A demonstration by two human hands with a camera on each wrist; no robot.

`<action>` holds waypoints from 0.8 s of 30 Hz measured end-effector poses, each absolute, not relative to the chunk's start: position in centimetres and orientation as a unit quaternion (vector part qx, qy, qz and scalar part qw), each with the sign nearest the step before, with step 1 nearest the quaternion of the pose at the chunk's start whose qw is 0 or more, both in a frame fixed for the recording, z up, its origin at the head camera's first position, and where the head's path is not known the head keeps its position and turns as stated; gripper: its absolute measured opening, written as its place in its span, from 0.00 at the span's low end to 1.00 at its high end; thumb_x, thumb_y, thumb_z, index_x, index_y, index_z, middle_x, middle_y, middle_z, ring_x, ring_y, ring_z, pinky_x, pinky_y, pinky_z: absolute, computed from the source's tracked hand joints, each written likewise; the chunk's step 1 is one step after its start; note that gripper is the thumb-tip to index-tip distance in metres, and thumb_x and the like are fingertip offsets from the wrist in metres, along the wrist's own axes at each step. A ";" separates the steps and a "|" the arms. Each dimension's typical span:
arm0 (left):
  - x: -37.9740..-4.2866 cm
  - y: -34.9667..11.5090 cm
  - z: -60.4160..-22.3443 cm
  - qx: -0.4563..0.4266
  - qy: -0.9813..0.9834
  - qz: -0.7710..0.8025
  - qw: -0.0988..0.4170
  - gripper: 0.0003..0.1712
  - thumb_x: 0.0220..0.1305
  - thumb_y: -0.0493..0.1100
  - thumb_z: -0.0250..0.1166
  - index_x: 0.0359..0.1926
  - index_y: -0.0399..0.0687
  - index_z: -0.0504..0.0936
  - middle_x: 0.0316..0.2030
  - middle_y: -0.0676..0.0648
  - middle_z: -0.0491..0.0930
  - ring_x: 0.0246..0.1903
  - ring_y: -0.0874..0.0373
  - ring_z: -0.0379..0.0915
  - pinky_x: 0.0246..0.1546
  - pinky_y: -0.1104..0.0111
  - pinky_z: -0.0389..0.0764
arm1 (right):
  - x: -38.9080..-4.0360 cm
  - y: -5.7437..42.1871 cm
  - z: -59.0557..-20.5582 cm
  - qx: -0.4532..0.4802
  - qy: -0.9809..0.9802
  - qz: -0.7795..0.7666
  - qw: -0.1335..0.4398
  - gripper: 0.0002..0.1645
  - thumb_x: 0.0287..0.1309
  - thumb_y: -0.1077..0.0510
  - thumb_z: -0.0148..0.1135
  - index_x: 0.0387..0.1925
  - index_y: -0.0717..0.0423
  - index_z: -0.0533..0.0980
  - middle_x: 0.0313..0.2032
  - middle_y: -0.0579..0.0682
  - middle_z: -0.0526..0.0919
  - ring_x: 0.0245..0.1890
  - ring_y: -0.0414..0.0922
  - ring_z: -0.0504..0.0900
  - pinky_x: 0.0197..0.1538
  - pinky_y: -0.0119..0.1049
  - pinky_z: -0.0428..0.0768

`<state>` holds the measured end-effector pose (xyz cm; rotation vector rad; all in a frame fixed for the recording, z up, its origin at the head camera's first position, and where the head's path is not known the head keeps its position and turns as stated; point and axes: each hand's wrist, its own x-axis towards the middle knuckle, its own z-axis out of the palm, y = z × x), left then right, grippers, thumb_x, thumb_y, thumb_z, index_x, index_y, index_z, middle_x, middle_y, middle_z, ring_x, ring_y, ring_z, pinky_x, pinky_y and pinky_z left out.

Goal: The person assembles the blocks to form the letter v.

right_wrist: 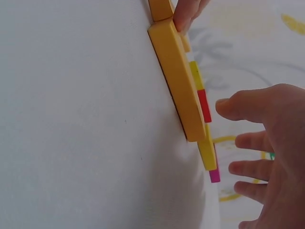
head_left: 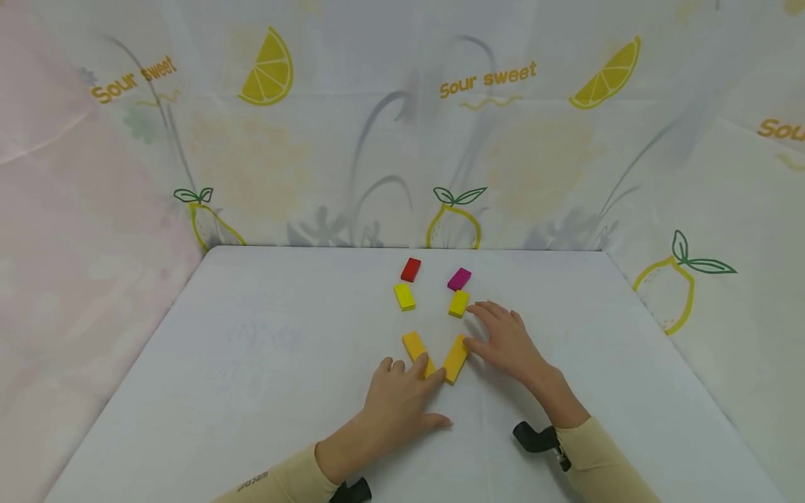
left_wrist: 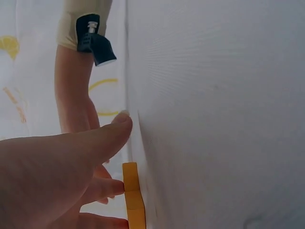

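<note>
Two long orange blocks lie in a V on the white table, the left block (head_left: 414,344) and the right block (head_left: 455,359), their near ends close together. My left hand (head_left: 401,402) rests fingertips on both near ends, its fingers extended and its thumb held apart. In the left wrist view, fingers of that hand touch the orange blocks (left_wrist: 132,179). My right hand (head_left: 512,346) hovers right of the V, fingers relaxed. In the right wrist view, its thumb (right_wrist: 238,106) is apart from the long orange block (right_wrist: 176,78), with nothing held.
Beyond the V lie two short yellow blocks, one on the left (head_left: 405,297) and one on the right (head_left: 459,304). Farther back are a red block (head_left: 411,270) and a magenta block (head_left: 459,279). A lemon-print cloth (head_left: 352,161) hangs behind the table (head_left: 251,391).
</note>
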<state>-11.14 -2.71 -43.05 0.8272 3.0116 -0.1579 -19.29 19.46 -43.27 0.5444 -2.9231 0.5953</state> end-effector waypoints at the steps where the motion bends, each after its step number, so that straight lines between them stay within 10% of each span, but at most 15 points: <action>1: -11.1 -2.7 -43.0 0.265 0.963 -0.052 0.008 0.44 0.51 0.83 0.56 0.67 0.74 0.72 0.66 0.49 0.74 0.41 0.48 0.78 0.52 0.56 0.73 | -19.4 19.5 -43.3 0.179 -0.963 0.197 0.054 0.35 0.58 0.48 0.67 0.65 0.55 0.71 0.65 0.59 0.74 0.69 0.60 0.67 0.67 0.71 0.58; 24: -11.0 -2.7 -42.9 0.256 0.966 -0.027 0.034 0.45 0.50 0.79 0.63 0.68 0.73 0.71 0.68 0.49 0.72 0.40 0.51 0.76 0.34 0.63 0.76 | -22.7 19.8 -42.6 0.159 -0.964 0.212 0.033 0.34 0.61 0.48 0.64 0.65 0.56 0.70 0.67 0.60 0.72 0.70 0.60 0.66 0.69 0.67 0.58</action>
